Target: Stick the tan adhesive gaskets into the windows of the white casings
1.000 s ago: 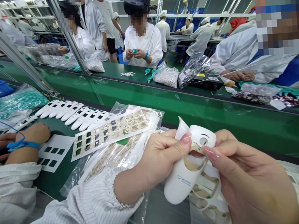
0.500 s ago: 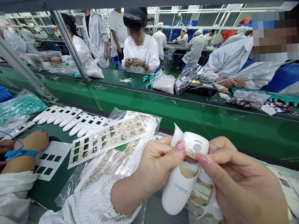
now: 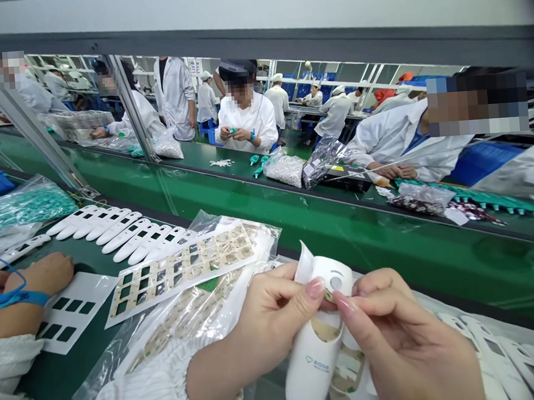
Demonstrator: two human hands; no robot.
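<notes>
My left hand (image 3: 278, 303) and my right hand (image 3: 395, 337) both grip a white plastic handheld casing (image 3: 313, 367), printed with a small blue logo. Its lower end drops out of the frame. A curled white film (image 3: 304, 264) stands up from the casing's top, pinched by my left thumb and fingers. My right fingertips press at a round opening near the casing's top, beside a small scrap of backing (image 3: 328, 294). Tan adhesive patches (image 3: 325, 329) show on the casing's face, partly hidden by my fingers.
A tan adhesive sheet (image 3: 183, 273) lies on a clear bag to my left, beside a row of white casings (image 3: 114, 231). A co-worker's hand (image 3: 39, 275) with a blue wrist strap rests on a white cutout card (image 3: 71, 311). A green conveyor (image 3: 389, 240) runs behind.
The whole view has tilted upward, so my hands and the casing sit lower in the frame. My right fingertips have moved closer to the casing's top opening.
</notes>
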